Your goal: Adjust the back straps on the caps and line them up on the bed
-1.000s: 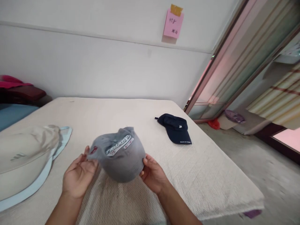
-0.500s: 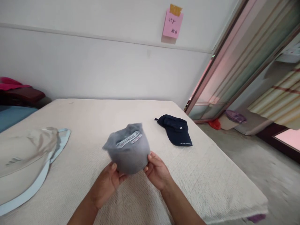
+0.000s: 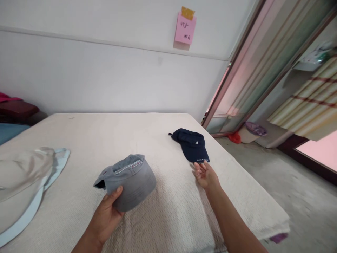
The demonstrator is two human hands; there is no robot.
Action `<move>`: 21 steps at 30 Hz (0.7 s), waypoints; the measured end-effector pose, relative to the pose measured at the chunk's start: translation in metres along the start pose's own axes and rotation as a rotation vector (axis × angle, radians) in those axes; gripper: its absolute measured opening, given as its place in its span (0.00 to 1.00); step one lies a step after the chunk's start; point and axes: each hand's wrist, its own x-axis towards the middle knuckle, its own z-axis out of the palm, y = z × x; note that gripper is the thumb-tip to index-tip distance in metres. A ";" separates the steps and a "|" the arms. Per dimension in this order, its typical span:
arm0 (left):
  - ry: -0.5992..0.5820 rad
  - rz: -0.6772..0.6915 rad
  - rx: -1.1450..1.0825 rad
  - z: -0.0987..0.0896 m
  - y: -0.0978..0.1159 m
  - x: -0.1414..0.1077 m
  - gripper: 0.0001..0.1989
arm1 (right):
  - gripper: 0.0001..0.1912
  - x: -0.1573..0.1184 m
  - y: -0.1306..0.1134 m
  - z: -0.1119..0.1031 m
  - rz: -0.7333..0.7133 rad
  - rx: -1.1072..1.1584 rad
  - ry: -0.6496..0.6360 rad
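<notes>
A grey cap (image 3: 134,182) is gripped by my left hand (image 3: 107,211), thumb on its outer side and the other fingers underneath. Farther right, a navy cap (image 3: 189,140) with small white lettering lies on the cream-covered surface (image 3: 168,214). My right hand (image 3: 206,175) is at the front edge of the navy cap's brim, palm partly up and fingers a little curled; whether the fingertips touch the brim is unclear. A beige hat with a light blue edge (image 3: 23,175) lies at the far left, cut off by the frame.
Behind the surface stands a white wall with a pink note (image 3: 185,30) taped on. To the right are a sliding door frame, a bin with a purple liner (image 3: 251,133), a red bag (image 3: 234,137) and a striped curtain (image 3: 310,102). Dark red furniture (image 3: 17,109) stands at the left.
My right hand has let go of the grey cap and moved right to the navy cap's brim. The grey cap has shifted left and turned in my left hand. The view has swung slightly right.
</notes>
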 end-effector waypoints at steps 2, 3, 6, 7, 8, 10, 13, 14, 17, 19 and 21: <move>0.005 0.001 -0.004 0.000 0.000 0.000 0.19 | 0.09 0.013 -0.006 0.001 0.002 -0.001 -0.005; 0.004 0.000 -0.005 0.000 -0.001 0.001 0.20 | 0.10 0.019 -0.009 0.002 0.009 -0.004 -0.016; 0.000 -0.009 0.001 -0.002 -0.001 0.003 0.20 | 0.12 0.034 -0.021 0.009 0.019 -0.015 -0.062; 0.005 -0.007 0.004 -0.002 -0.001 0.004 0.21 | 0.12 0.039 -0.026 0.014 0.014 -0.018 -0.080; 0.011 -0.003 0.008 -0.002 -0.001 0.004 0.21 | 0.13 0.044 -0.032 0.020 0.004 -0.020 -0.101; 0.031 0.004 0.024 -0.001 -0.001 0.005 0.23 | 0.12 0.054 -0.048 0.038 -0.028 -0.017 -0.153; 0.057 -0.005 0.052 0.000 -0.002 0.005 0.26 | 0.12 0.068 -0.076 0.070 -0.126 0.019 -0.236; 0.062 -0.010 0.058 0.000 -0.003 0.005 0.27 | 0.12 0.073 -0.085 0.079 -0.166 0.037 -0.258; 0.053 -0.019 0.058 0.000 -0.004 0.005 0.27 | 0.11 0.083 -0.102 0.088 -0.249 0.069 -0.280; 0.041 -0.019 0.055 -0.001 -0.004 0.005 0.27 | 0.12 0.088 -0.102 0.077 -0.253 0.054 -0.257; 0.041 -0.017 0.060 -0.001 -0.005 0.006 0.28 | 0.14 0.091 -0.095 0.056 -0.233 0.013 -0.216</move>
